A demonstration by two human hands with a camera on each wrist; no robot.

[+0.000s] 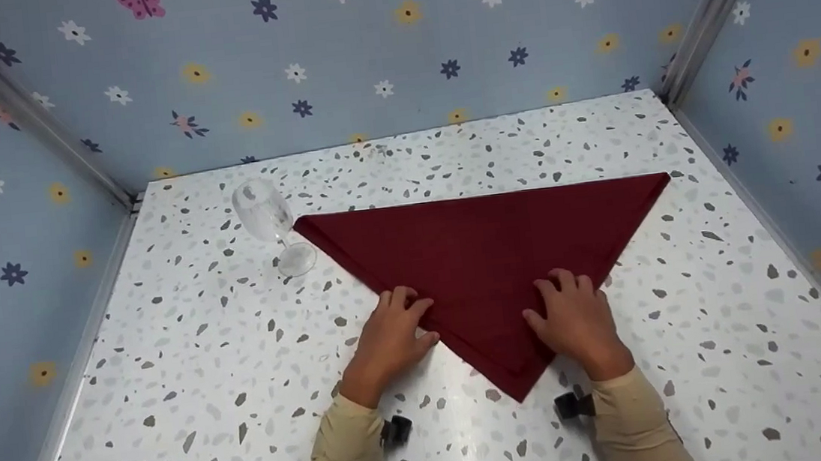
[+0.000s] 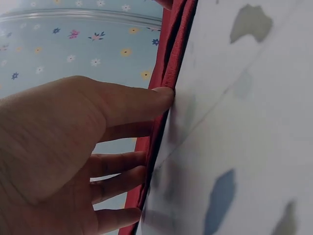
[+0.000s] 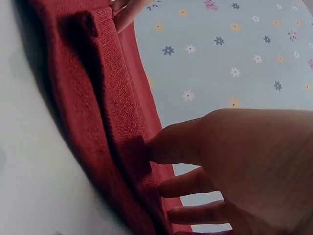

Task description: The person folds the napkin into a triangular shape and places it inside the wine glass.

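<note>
Cloth [image 1: 484, 253] between and beyond left hand [image 1: 389, 336], right hand [image 1: 577, 322]; both hands loosely spread, touching it

The cloth [image 1: 488, 253] is showing a deep wine red and is looking brighter red in both wrist views. The tabletop [image 1: 208, 400] is carrying a scatter of pale grey, dark grey and olive chips on white. The walls [image 1: 331, 35] are wearing light blue, patterned with white, yellow and navy flowers [image 1: 407, 12] and pink butterflies [image 1: 141, 2]. The sleeves [image 1: 345, 448] are showing tan, the posts [image 1: 717, 13] are showing grey, and the glass [image 1: 262, 211] is looking clear.
</note>
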